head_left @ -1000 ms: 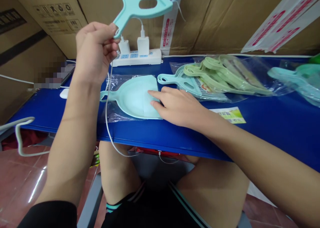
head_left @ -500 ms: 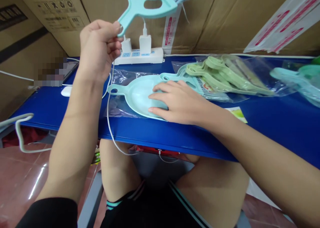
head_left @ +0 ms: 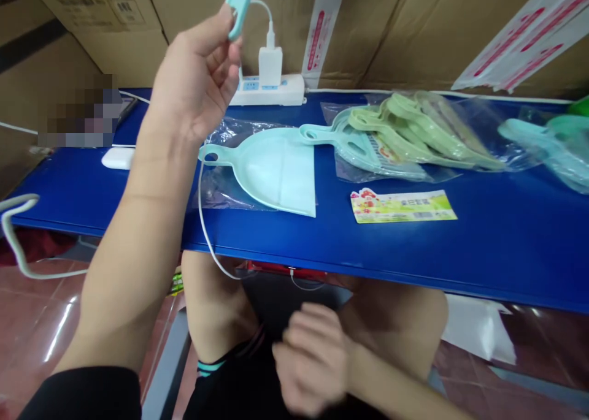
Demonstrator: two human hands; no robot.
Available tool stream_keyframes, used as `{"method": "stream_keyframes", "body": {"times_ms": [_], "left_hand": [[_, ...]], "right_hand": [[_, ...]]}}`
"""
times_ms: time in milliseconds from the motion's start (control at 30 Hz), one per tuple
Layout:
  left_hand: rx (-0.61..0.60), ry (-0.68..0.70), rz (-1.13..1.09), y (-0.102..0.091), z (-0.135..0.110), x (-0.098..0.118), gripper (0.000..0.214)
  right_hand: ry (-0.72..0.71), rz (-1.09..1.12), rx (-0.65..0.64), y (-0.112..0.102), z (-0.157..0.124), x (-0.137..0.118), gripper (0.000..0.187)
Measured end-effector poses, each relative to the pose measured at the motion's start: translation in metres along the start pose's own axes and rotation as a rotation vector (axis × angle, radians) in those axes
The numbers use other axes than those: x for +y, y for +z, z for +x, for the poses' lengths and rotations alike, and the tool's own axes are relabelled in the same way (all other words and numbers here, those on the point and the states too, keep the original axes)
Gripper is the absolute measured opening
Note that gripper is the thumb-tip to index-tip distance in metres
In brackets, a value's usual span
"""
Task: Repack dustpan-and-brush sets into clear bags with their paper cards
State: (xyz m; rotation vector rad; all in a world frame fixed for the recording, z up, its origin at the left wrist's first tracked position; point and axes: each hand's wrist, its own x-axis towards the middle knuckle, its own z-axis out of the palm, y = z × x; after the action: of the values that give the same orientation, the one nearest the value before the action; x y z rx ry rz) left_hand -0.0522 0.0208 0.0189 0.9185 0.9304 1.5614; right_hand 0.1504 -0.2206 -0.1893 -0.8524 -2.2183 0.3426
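My left hand is raised over the table's left part, its fingers pinched on the light blue brush handle; the rest of the brush runs out of the top of the picture. A light blue dustpan lies on a clear plastic bag on the blue table, just right of that hand. My right hand is low over my lap, below the table edge, blurred, its fingers loosely curled. A printed paper label lies to the right of the dustpan.
Bagged green and blue dustpan sets are piled at the back right, more blue ones at the far right. A white power strip with a charger and hanging cable stands at the back. Cardboard boxes wall the rear.
My right hand has left the dustpan and dropped to my lap. My left hand has lifted the brush higher, mostly out of view. The label now lies uncovered.
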Motion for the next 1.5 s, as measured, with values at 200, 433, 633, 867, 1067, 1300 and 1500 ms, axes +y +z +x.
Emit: {"method": "stream_keyframes", "body": {"times_ms": [200,433,633,867,1067,1300,1500], "left_hand": [[-0.021,-0.049,-0.050,0.003,-0.001,0.003,0.028],[-0.107,-0.084,-0.046,0.003,-0.004,0.004,0.032],[-0.130,-0.074,-0.044,0.002,-0.003,0.001,0.032],[-0.130,-0.068,-0.023,0.002,-0.006,0.006,0.030],[-0.084,-0.070,-0.051,0.003,-0.006,0.004,0.033],[-0.107,-0.057,-0.044,0.004,-0.008,0.006,0.031],[-0.105,-0.124,-0.053,0.008,-0.012,0.011,0.047]], "right_hand": [[0.850,-0.274,-0.081,0.100,-0.041,0.060,0.039],[1.324,-0.297,-0.326,0.100,-0.027,0.081,0.053],[1.381,-0.247,-0.411,0.096,-0.015,0.075,0.055],[1.399,-0.212,-0.429,0.091,-0.010,0.071,0.055],[1.416,-0.204,-0.436,0.090,-0.009,0.074,0.054],[1.410,-0.217,-0.443,0.094,-0.013,0.075,0.054],[1.363,-0.240,-0.454,0.101,-0.017,0.080,0.056]]}}
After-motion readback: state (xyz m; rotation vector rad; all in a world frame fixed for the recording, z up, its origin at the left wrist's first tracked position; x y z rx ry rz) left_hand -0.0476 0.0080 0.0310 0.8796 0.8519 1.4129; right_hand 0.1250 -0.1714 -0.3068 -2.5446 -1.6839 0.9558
